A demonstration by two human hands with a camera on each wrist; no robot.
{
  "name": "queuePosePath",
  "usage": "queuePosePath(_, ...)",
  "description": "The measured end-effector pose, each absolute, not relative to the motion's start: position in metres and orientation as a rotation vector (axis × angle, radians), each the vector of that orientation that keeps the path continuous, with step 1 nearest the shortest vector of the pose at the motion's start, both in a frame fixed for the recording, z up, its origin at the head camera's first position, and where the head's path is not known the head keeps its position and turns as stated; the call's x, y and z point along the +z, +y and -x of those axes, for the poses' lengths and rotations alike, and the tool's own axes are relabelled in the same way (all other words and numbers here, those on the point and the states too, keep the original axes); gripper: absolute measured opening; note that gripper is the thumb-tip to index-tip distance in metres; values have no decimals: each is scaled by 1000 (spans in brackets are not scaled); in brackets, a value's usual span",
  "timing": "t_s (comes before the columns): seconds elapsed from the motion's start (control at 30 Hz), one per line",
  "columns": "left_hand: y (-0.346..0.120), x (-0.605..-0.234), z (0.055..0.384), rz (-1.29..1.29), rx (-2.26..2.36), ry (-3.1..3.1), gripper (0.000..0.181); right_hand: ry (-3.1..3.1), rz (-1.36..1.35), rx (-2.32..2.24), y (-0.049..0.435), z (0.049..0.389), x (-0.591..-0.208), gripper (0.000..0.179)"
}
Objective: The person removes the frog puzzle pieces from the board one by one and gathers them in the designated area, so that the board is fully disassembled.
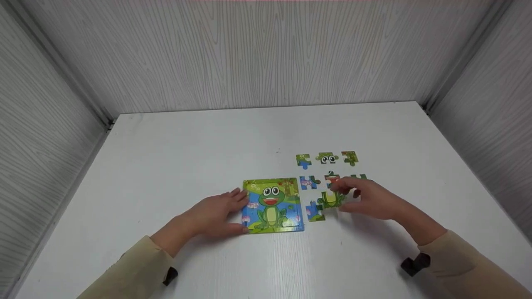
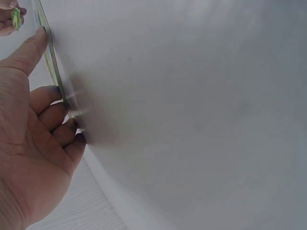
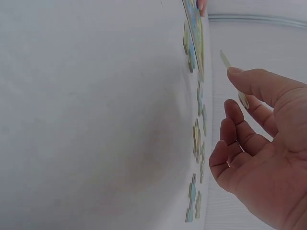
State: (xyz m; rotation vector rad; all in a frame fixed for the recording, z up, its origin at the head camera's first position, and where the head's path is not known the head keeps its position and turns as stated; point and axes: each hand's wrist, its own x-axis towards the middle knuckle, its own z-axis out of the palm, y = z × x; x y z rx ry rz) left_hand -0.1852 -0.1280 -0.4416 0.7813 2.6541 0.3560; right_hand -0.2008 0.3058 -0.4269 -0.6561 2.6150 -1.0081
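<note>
A square frog puzzle board (image 1: 271,207) with a raised rim lies on the white table. Along its left edge, the fingers of my left hand (image 1: 218,214) touch the rim, with the thumb at the near left corner. My right hand (image 1: 368,198) pinches a puzzle piece (image 1: 331,199) showing the frog's yellow belly and green legs. In the right wrist view, that piece (image 3: 243,99) is between thumb and index finger, lifted off the table, while the other fingers curl loosely. Beside the board lies a blue-and-green corner piece (image 1: 314,212), overlapped slightly by the held piece in the head view.
Several loose pieces lie right of the board: the eyes piece (image 1: 327,158), a top left corner piece (image 1: 304,160), a tree piece (image 1: 350,158), a flower piece (image 1: 309,182) and the red mouth piece (image 1: 331,178). A green piece (image 1: 360,176) is partly hidden by my right hand. Wood-grain panels (image 1: 266,54) enclose the table.
</note>
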Motion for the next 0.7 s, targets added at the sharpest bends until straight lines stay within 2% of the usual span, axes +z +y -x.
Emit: queuePosePath(0.7, -127, -442, 187, -750, 352, 2654, 88, 2639, 549, -938, 335, 197, -443, 40)
